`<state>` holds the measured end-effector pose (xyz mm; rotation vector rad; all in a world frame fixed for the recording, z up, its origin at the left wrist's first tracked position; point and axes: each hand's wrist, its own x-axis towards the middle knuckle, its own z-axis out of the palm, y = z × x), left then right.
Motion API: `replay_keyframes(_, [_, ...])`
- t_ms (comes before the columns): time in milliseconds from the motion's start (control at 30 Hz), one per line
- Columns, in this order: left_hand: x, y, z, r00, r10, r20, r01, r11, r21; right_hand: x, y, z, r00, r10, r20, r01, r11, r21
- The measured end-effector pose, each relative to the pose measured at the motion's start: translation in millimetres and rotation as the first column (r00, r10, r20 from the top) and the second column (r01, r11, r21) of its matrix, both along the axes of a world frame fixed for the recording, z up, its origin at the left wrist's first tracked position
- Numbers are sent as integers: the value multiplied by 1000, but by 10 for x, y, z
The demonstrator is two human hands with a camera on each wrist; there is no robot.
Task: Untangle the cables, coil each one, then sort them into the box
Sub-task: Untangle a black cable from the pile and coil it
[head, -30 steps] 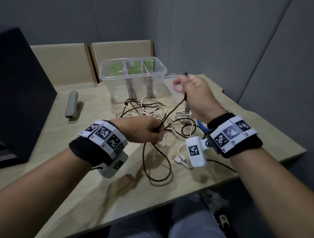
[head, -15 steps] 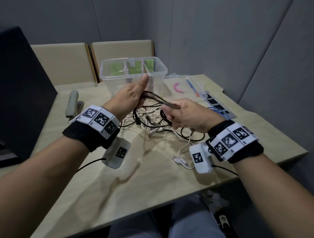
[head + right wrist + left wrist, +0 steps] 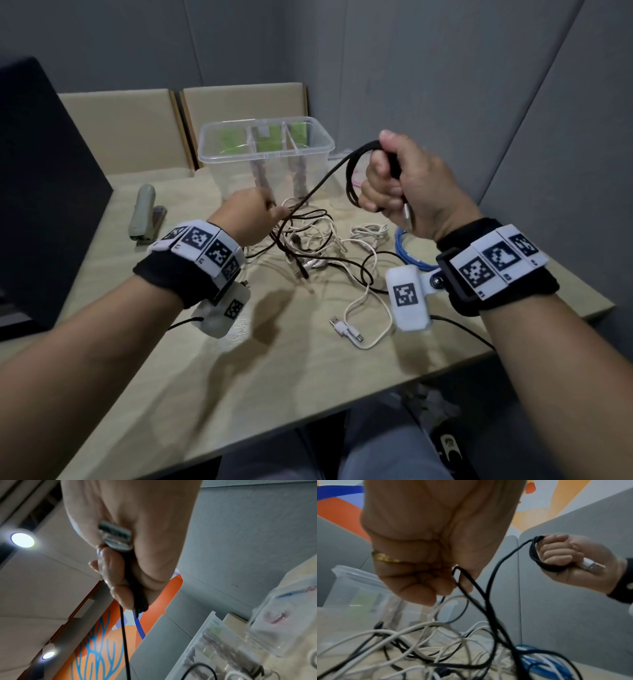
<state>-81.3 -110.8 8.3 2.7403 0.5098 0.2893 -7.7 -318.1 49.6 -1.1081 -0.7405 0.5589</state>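
Fingers (image 3: pixel 375 186) of the right hand (image 3: pixel 407 185) curl round the black USB cable's (image 3: pixel 322 181) coils above the counter (image 3: pixel 239 359) middle, left hand (image 3: pixel 246 219) pinching its slack at the tangle (image 3: pixel 318 240), where a snagged pull could drag white cables (image 3: pixel 368 305) along.

Near edge: you have bare table (image 3: pixel 212 370) across the lower middle of the head view.
Centre: the cable tangle (image 3: pixel 318 246) covers the tabletop there; a white cable loop (image 3: pixel 363 318) trails toward the lower right.
Behind the tangle: the clear box (image 3: pixel 236 161) stands upright in the upper middle, blocking the way back.
Left: the stapler (image 3: pixel 145 216) lies near the dark panel (image 3: pixel 41 192) that walls the left of the frame.
Right: the blue cable (image 3: pixel 407 250) lies by the edge.
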Motion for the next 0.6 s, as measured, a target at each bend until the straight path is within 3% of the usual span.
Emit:
replay_keyframes(200, [-25,274,-96,991,122,-59,-109,976,191,52,-40,91,996,-90,-26,92,993,77])
replay_keyframes(367, [-70,473,-104,968,213,-136,-174,952,253,72,-42,127,979,-193,-62,201,968,148])
replay_keyframes(467, [-77,438,-83,959,240,-154,-207,957,203,76,-23,103,980,-192,-49,196,973,119])
replay_keyframes(533, [-80,342,-20,994,106,20,-108,988,113,63,-1,72,986,-168,-14,169,983,73])
replay_keyframes(600, [-103,153,69,951,-163,264,168,986,4,34,18,45,988,-155,5,155,987,41])
